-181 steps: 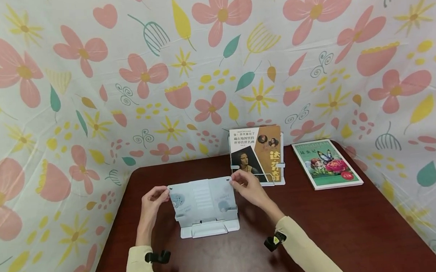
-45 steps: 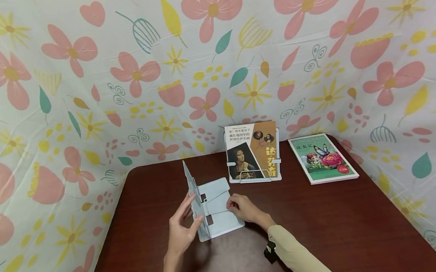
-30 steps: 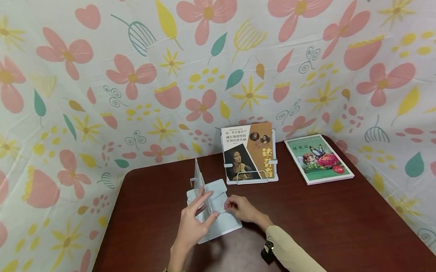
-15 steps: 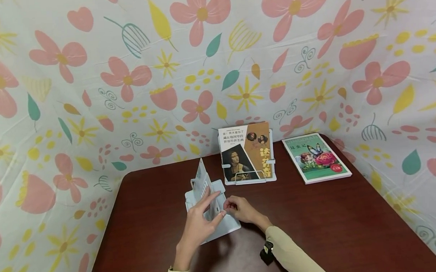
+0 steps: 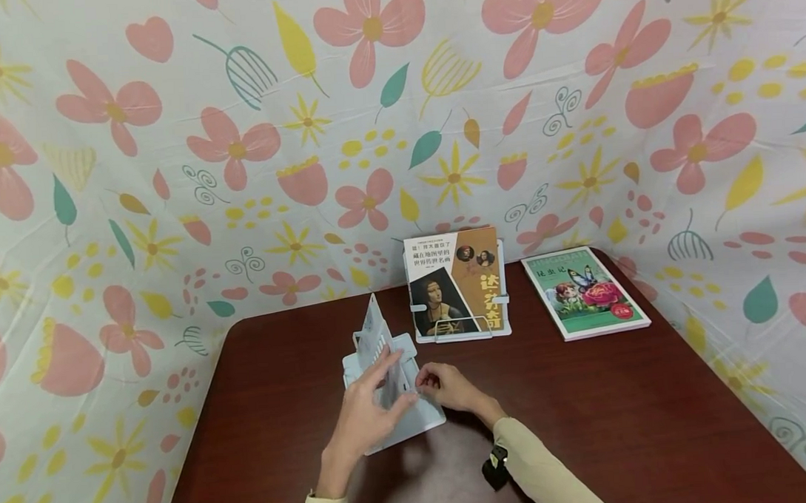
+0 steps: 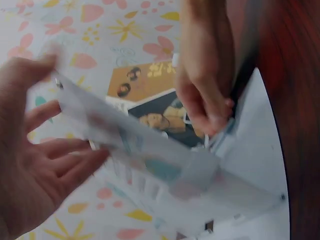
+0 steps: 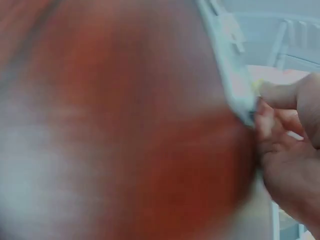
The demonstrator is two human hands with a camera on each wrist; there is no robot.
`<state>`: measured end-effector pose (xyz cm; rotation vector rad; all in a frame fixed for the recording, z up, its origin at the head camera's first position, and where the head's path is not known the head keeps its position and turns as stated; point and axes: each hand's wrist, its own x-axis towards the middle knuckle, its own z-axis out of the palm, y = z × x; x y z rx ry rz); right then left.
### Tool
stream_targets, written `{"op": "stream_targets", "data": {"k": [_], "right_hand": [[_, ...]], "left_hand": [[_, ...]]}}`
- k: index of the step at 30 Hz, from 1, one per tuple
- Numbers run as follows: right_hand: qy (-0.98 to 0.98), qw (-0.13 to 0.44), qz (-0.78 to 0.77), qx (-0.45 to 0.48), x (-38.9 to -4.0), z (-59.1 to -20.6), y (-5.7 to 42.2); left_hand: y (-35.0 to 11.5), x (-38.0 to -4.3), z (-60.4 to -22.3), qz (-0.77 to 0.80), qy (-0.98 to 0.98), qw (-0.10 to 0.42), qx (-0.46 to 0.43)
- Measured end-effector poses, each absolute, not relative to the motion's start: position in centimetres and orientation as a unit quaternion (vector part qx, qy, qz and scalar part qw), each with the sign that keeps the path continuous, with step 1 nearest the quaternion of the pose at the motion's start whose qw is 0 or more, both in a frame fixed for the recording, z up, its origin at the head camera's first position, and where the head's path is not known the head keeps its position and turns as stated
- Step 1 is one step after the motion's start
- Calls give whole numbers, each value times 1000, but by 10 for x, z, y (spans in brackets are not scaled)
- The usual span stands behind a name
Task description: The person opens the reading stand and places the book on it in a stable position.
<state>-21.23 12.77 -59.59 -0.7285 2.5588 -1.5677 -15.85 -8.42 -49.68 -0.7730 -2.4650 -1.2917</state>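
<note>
A pale blue-white folding book stand (image 5: pixel 409 425) stands at the table's middle. Its base lies flat and its slotted panel (image 5: pixel 374 334) stands nearly upright. My left hand (image 5: pixel 365 419) is at the panel's near edge, thumb and fingers spread wide. In the left wrist view the left fingers (image 6: pixel 75 160) look fairly straight beside the panel, and the thumb is near its corner. My right hand (image 5: pixel 451 387) pinches a part at the stand's right edge with curled fingers. The right wrist view is blurred, but the right fingertips (image 7: pixel 265 117) meet the stand's edge there.
Behind, a second stand (image 5: pixel 506 328) bears an upright book with a painted portrait (image 5: pixel 438 295) on its cover. A green-covered book (image 5: pixel 587 293) lies flat at the back right. The brown table (image 5: pixel 569 423) ends against a flower-printed cloth (image 5: pixel 256 234) at the back.
Earlier both hands held the panel's top corners. The stand has been turned, its panel has swung over to the right, the left hand moving with it. The right hand stays at the stand's right edge.
</note>
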Motion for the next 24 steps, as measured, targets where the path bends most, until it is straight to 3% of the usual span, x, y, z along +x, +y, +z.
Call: {"op": "stream_targets", "data": {"k": [4,6,9,14,18,24], "right_hand": [[782,46,-590,-198,-204,-560,141],[755,25,-627,-190,-196,-535,145],[733,-11,-651,-197,-178,-503,140],[754,-53,-611,-234,-152,-485,117],[764,-67,-601,-227,-141,-488,104],[752,-75,-619,-215,-136,-492,102]], "left_hand": [[-97,-179,-499,-528,-800,182,-220],[-106,-200,-502,-556,-794,181,-165],[-122,-243,-511,-561,-811,133,-101],[-127,-295,-508,-544,-834,39,-85],[-120,-307,-510,-536,-840,-6,-86],[-116,-298,-514,-502,-859,-3,-98]]}}
